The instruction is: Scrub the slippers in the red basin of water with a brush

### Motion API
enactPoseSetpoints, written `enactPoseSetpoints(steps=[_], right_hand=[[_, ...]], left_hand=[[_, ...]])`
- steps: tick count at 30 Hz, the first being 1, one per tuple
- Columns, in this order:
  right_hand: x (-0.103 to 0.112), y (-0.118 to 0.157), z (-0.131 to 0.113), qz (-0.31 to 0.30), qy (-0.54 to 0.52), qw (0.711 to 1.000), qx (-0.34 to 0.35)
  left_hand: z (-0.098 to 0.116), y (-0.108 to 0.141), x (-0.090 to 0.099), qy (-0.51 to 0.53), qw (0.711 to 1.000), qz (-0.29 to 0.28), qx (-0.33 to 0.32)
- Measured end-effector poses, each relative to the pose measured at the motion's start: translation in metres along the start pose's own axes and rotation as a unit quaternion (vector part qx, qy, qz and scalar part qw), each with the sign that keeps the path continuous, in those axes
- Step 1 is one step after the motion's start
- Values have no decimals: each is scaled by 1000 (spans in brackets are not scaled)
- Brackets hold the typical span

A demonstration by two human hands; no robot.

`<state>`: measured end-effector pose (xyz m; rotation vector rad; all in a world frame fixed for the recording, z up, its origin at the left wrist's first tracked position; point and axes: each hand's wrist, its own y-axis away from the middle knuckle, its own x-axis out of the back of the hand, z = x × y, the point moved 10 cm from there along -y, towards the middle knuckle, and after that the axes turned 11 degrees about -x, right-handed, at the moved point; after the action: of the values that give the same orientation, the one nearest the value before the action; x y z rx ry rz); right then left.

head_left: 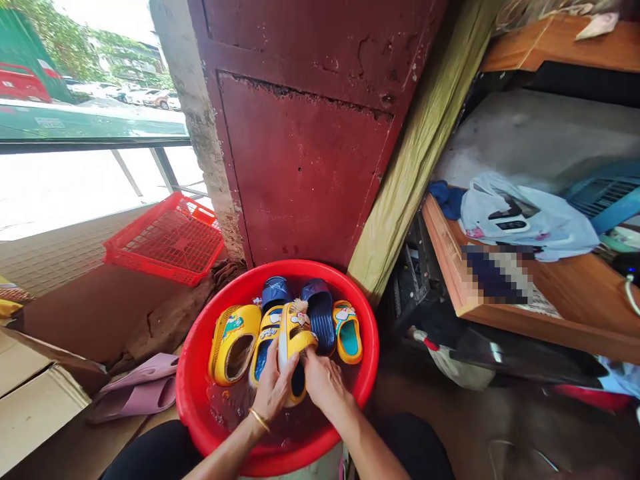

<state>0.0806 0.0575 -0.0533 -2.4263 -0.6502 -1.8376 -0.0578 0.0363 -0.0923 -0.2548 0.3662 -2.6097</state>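
Holding yellow slipper (296,340) on edge in red basin (320,283), low over water (225,407); L hand (273,387) fingers pressed together on slipper's side, R hand (325,380) curled round its far edge, no pinch seen. Gold bangle (259,420) on L wrist. Beside it in basin: yellow clog (234,345), navy slipper (320,317), teal-lined slipper (347,332). Red crate (165,239) tilted beyond basin, mauve slides (135,390) on floor at L, rusty red door (300,147) behind
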Motion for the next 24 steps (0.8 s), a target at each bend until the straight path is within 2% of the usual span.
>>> enactPoseSetpoints(steps=[1, 3, 7, 9, 11, 13, 15, 17, 20, 22, 24], right_hand=[[2, -4, -3, -10, -11, 1000, 1], [3, -1, -13, -31, -23, 998, 40], [-3, 40, -25, -77, -11, 987, 139], [-2, 54, -13, -93, -5, 984, 150], [7, 54, 12, -99, -19, 987, 125], [23, 39, 46, -80, -54, 994, 60], [39, 21, 80, -33, -89, 995, -10], [49, 8, 102, 9, -108, 993, -50], [49, 0, 110, 27, -123, 991, -51], [46, 1, 109, 26, -122, 991, -42], [45, 4, 107, 23, -107, 993, -38]], left_hand=[[-1, 2, -1, -5, 1000, -2, -1], [1, -5, 12, -21, 999, 27, -5], [10, -37, 63, -6, 992, 128, 7], [14, -48, 84, -4, 985, 169, 26], [17, -52, 91, -2, 984, 172, 36], [20, -52, 78, 4, 993, 118, 23], [20, -47, 52, -3, 1000, 27, -8], [15, -35, 23, -36, 996, -70, -42], [-5, -14, -12, -131, 971, -189, -68], [-22, -3, -24, -200, 949, -234, -64], [-39, 4, -27, -261, 929, -258, -47]])
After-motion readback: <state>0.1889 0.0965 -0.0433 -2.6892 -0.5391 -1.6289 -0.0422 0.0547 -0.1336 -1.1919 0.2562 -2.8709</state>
